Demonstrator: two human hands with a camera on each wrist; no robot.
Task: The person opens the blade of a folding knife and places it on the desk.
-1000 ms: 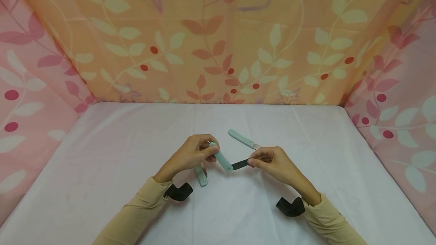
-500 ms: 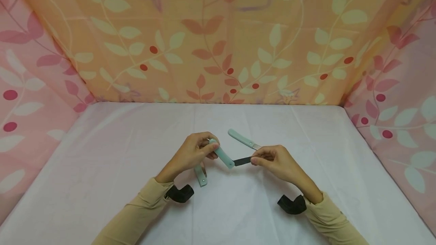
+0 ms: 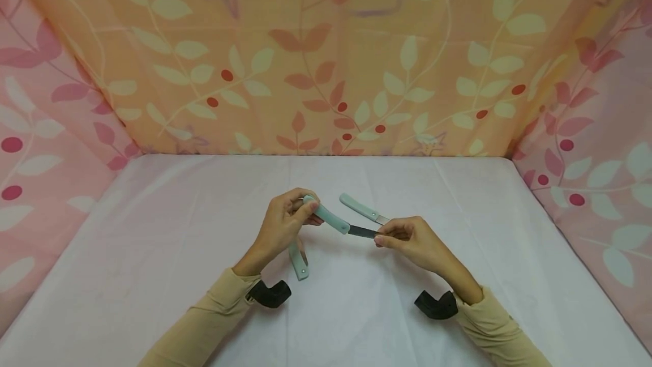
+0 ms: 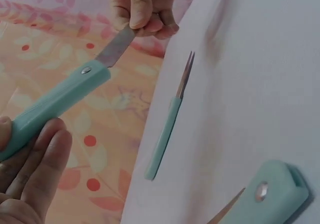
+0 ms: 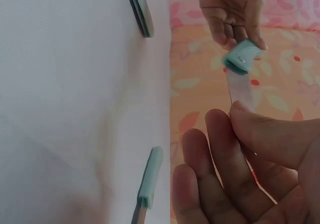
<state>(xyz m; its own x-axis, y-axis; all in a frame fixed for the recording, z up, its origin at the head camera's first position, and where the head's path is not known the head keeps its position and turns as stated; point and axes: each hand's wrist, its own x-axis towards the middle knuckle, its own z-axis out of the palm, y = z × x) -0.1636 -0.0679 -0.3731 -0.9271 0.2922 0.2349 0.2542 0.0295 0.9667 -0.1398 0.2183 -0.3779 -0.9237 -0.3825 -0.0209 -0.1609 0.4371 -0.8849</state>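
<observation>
Above the middle of the white-covered counter (image 3: 153, 231), both hands hold one folding knife (image 3: 340, 223) clear of the cloth. Left hand (image 3: 285, 222): fingers curled round the far end of the mint-green handle (image 3: 326, 217); left wrist view shows the handle (image 4: 55, 104) lying across the fingertips, rivet near the blade end. Right hand (image 3: 407, 237): thumb and forefinger pinch the tip of the dark blade (image 3: 363, 232); right wrist view shows the thumb over the blade (image 5: 241, 86), other fingers loosely bent below it. Knife runs from far-left down to near-right, blade drawn out almost in line with the handle

Second knife (image 3: 363, 209) on the counter just beyond the right hand: green handle to the far left, bare metal blade pointing toward the right hand, tip hidden behind the knuckles. Left wrist view shows this one (image 4: 170, 119) flat on the cloth, blade open

Third knife (image 3: 299, 258) on the counter below the left hand, near end pointing toward the person, far end hidden under the palm. Seen edge-on in the right wrist view (image 5: 140, 9); whether its blade is out I cannot tell

Black wrist straps (image 3: 270, 293) on both beige sleeves (image 3: 204, 321). Leaf-print cloth (image 3: 326, 55), orange at the far side and pink at left and right, walls in the counter
</observation>
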